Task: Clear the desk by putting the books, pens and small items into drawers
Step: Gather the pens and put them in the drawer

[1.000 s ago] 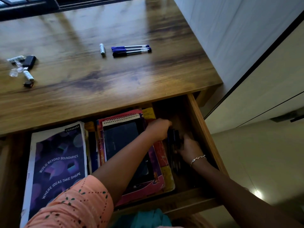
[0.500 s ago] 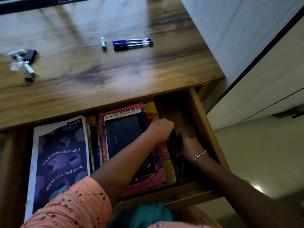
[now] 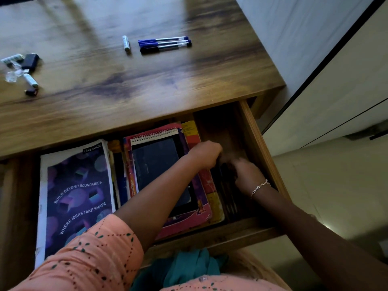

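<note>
Wooden tabletop (image 3: 147, 91), dark-grained, with a white wall (image 3: 304, 38) along its right edge. The drawer (image 3: 261, 148) under the front edge stands pulled out.

On tabletop:
- Three pens (image 3: 164, 44) with blue caps lie side by side and touching, caps to the left.
- A short white cylinder (image 3: 126, 43) lies near their cap ends, apart from them.
- A cluster of small items (image 3: 23, 70) sits at far left: a black block (image 3: 30, 61), a second white cylinder (image 3: 30, 80), a clear plastic piece (image 3: 12, 76) and a small dark piece (image 3: 31, 92). They are too blurred to name more closely.

In drawer:
- Left: a purple "classmate" notebook (image 3: 77, 196) lies flat, cover up.
- Middle: a spiral-bound notepad (image 3: 155, 156) with a dark cover lies on a pink book (image 3: 189, 223). A yellow book (image 3: 216, 206) shows at the stack's right edge.
- Right: dark pens (image 3: 227, 198) lie lengthwise on the drawer floor, between the stack and the drawer's right wall.

Left hand (image 3: 206, 154): knuckles up, at the right edge of the book stack. The fingers curl down toward the dark pens and the fingertips are hidden. I cannot tell whether the grip pinches anything.

Right hand (image 3: 248, 177): bracelet (image 3: 260, 186) on the wrist, over the dark pens and just beside the left hand. The fingers are blurred. The grip looks curled, but I cannot tell whether it holds the pens or only touches them.

An orange patterned sleeve (image 3: 90, 255) covers the left upper arm.
</note>
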Action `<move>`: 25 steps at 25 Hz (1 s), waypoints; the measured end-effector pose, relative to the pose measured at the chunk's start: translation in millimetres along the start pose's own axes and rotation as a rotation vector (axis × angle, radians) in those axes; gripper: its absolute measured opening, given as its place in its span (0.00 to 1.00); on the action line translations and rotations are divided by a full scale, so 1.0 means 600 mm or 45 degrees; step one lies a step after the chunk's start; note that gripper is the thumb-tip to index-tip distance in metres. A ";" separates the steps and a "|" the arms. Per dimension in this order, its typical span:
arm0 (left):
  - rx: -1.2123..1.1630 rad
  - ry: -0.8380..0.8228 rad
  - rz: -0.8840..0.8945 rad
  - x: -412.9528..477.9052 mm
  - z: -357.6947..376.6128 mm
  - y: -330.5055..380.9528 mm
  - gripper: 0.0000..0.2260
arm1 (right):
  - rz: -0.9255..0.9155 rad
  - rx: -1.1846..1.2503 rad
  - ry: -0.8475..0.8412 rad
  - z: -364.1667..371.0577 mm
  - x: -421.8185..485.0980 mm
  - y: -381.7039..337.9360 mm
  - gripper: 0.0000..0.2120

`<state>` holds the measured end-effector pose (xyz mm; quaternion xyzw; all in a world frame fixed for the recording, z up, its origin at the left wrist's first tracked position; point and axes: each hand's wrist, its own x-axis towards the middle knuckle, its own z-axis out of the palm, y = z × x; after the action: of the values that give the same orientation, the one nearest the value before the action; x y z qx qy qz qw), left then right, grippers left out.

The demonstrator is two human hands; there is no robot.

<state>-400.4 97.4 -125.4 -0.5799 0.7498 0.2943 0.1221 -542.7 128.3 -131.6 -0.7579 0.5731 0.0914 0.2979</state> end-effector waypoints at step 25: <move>-0.134 0.099 0.018 -0.016 0.019 -0.019 0.15 | 0.118 0.255 -0.140 0.005 0.009 0.005 0.24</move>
<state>-388.7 110.0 -132.8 -0.5911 0.7416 0.3116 0.0602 -543.3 124.8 -137.6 -0.6908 0.5967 0.0889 0.3986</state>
